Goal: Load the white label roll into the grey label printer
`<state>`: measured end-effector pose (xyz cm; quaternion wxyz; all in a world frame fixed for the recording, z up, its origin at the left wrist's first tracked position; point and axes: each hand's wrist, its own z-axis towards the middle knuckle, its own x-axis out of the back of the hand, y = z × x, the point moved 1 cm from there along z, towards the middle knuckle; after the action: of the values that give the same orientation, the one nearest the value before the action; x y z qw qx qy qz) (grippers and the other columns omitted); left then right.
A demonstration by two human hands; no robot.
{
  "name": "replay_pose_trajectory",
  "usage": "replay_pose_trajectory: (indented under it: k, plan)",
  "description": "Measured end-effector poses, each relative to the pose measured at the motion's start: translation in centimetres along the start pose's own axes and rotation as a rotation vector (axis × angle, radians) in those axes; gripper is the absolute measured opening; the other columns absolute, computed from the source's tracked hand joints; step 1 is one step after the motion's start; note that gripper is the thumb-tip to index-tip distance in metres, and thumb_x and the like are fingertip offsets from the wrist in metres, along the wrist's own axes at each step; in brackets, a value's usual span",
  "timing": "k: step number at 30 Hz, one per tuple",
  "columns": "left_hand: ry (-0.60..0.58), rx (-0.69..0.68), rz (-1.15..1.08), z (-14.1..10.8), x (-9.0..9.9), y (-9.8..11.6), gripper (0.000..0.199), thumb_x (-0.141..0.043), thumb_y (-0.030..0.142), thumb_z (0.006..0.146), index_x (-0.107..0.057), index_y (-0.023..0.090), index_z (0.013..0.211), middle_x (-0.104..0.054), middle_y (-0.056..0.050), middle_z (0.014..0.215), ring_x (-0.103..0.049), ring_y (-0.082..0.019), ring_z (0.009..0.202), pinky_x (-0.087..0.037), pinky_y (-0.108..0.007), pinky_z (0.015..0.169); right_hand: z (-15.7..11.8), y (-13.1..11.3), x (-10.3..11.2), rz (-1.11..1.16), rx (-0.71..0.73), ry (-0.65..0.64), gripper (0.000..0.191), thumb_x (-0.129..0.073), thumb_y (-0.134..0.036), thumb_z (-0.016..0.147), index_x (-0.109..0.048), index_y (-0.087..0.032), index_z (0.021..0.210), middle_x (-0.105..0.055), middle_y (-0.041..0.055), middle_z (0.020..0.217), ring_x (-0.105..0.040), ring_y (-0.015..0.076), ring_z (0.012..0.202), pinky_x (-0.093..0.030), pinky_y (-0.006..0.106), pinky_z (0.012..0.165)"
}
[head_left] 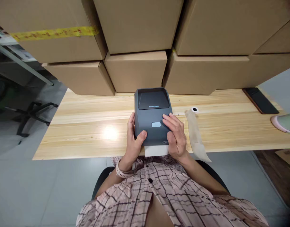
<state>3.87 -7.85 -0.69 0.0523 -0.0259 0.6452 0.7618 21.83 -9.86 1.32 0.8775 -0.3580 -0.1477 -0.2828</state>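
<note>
A dark grey label printer [151, 116] with a smoked window and a pale blue button stands near the front edge of the wooden table. White label paper [156, 150] sticks out of its front. My left hand [133, 138] grips the left side, thumb on the front corner and fingers along the wall. On the right front part, my right hand [176, 134] holds the printer with its fingertips on the lid and its bent thumb at the front corner. Beside that hand lies a translucent backing strip [195, 135], hanging over the table edge, with a small white roll-like piece with a dark centre [194, 109] at its far end.
Stacked cardboard boxes [135, 72] wall off the back of the table [76, 126]. A phone [260, 100] lies at the right rear, near a pale green cup [284, 122] at the right edge. An office chair base [32, 115] stands on the floor to the left.
</note>
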Motion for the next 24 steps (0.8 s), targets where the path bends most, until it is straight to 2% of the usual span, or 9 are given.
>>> replay_pose_trajectory:
  k: [3, 5, 6, 7, 9, 12, 14, 19, 24]
  plan:
    - [0.171, -0.218, 0.1, -1.4, 0.7, -0.6, 0.07, -0.072, 0.041, 0.09, -0.042, 0.03, 0.153, -0.051, -0.011, 0.155, -0.053, -0.027, 0.139, -0.047, -0.041, 0.113, 0.1, 0.3, -0.4, 0.034, 0.053, 0.068, 0.045, -0.039, -0.022, 0.104, -0.057, -0.03, 0.144, -0.067, 0.0038, 0.141, -0.055, 0.0281, 0.141, -0.045, 0.058, 0.115]
    - [0.34, -0.433, 0.171, -3.3, 1.3, -0.7, 0.044, -0.073, 0.031, 0.09, -0.061, 0.028, 0.132, -0.067, -0.006, 0.126, -0.066, -0.018, 0.109, -0.055, -0.03, 0.091, 0.2, 0.3, -0.3, 0.047, 0.056, 0.053, 0.043, -0.04, -0.021, 0.104, -0.058, -0.029, 0.142, -0.068, 0.005, 0.14, -0.055, 0.0272, 0.141, -0.045, 0.057, 0.115]
    - [0.366, -0.498, 0.193, -4.3, 1.5, -0.7, 0.02, -0.071, 0.028, 0.091, -0.068, 0.025, 0.111, -0.07, -0.002, 0.101, -0.065, -0.013, 0.088, -0.054, -0.025, 0.077, 0.2, 0.3, -0.3, 0.052, 0.058, 0.05, 0.042, -0.041, -0.021, 0.104, -0.059, -0.028, 0.141, -0.068, 0.0054, 0.14, -0.055, 0.0268, 0.14, -0.045, 0.056, 0.115]
    - [0.316, -0.457, 0.205, -5.1, 1.6, -0.6, 0.01, -0.066, 0.027, 0.094, -0.069, 0.021, 0.088, -0.065, 0.001, 0.078, -0.06, -0.011, 0.071, -0.049, -0.022, 0.065, 0.2, 0.2, -0.2, 0.054, 0.057, 0.05, 0.042, -0.041, -0.021, 0.103, -0.059, -0.028, 0.14, -0.068, 0.0056, 0.139, -0.055, 0.0267, 0.14, -0.045, 0.056, 0.115]
    - [0.09, -0.13, 0.241, -6.1, 1.4, -0.2, 0.041, -0.061, 0.033, 0.097, -0.059, 0.017, 0.059, -0.054, 0.002, 0.056, -0.05, -0.009, 0.054, -0.04, -0.021, 0.054, 0.2, 0.2, -0.2, 0.055, 0.051, 0.058, 0.041, -0.041, -0.02, 0.103, -0.06, -0.028, 0.138, -0.069, 0.0054, 0.138, -0.055, 0.0268, 0.14, -0.044, 0.056, 0.116]
    - [-0.249, 0.432, 0.069, -6.3, 1.0, 0.8, 0.051, -0.065, 0.053, 0.092, -0.064, 0.015, 0.057, -0.059, -0.001, 0.051, -0.045, -0.007, 0.042, -0.033, -0.021, 0.045, 0.1, 0.2, -0.3, 0.049, 0.047, 0.061, 0.04, -0.04, -0.021, 0.103, -0.059, -0.029, 0.138, -0.068, 0.0056, 0.138, -0.055, 0.0271, 0.14, -0.044, 0.056, 0.116]
    - [-0.384, 0.622, -0.054, -5.8, 0.9, 1.5, 0.052, -0.069, 0.061, 0.087, -0.072, 0.014, 0.067, -0.063, -0.002, 0.052, -0.042, -0.006, 0.038, -0.03, -0.021, 0.041, 0.2, 0.3, 0.0, 0.039, 0.053, 0.039, 0.039, -0.04, -0.024, 0.105, -0.057, -0.028, 0.14, -0.068, 0.0069, 0.139, -0.054, 0.0274, 0.141, -0.044, 0.055, 0.116]
    - [-0.404, 0.537, 0.037, -5.0, 1.5, 1.7, 0.047, -0.072, 0.057, 0.087, -0.076, 0.013, 0.072, -0.065, -0.002, 0.054, -0.045, -0.007, 0.044, -0.034, -0.02, 0.046, 1.0, -0.6, 1.7, -0.122, 0.083, -0.186, 0.043, -0.032, -0.044, 0.11, -0.058, -0.027, 0.139, -0.062, 0.0091, 0.147, -0.05, 0.029, 0.144, -0.041, 0.055, 0.118]
    - [-0.368, 0.457, 0.142, -5.4, 1.6, 1.1, 0.046, -0.067, 0.055, 0.091, -0.075, 0.013, 0.073, -0.066, -0.003, 0.061, -0.051, -0.01, 0.053, -0.039, -0.022, 0.054, 3.0, -2.1, 3.0, -0.448, 0.18, -0.344, 0.036, -0.05, -0.051, 0.105, -0.064, -0.028, 0.129, -0.063, 0.005, 0.149, -0.045, 0.0317, 0.148, -0.018, 0.062, 0.128]
